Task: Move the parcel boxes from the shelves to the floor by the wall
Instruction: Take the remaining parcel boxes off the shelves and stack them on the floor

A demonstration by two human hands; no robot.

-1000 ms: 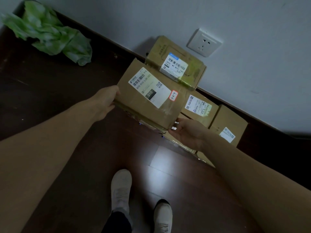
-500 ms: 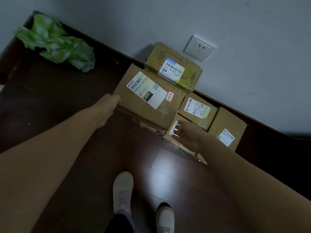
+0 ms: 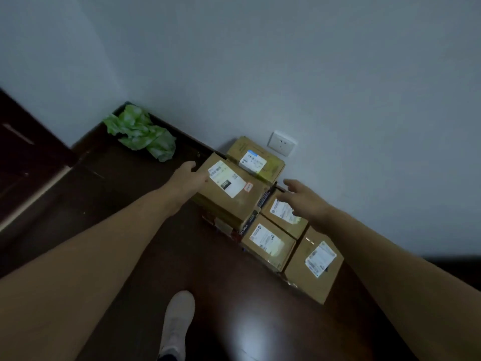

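Box (image 3: 231, 194): atop other boxes (image 3: 268, 243) on the floor (image 3: 130, 204) by the wall (image 3: 338, 100); long axis runs along the wall.
Left hand (image 3: 191, 178): nearer, touching its left end; you can't tell if it clasps.
Right hand (image 3: 302, 198): fingers spread, clear of its right end.

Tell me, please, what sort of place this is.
Likely a room in a home or office: a dark glossy wooden floor, a plain white wall with a white wall socket, and labelled brown cardboard parcel boxes stacked beside it.

Crumpled green bag (image 3: 141, 132) in corner; wall socket (image 3: 282, 143).
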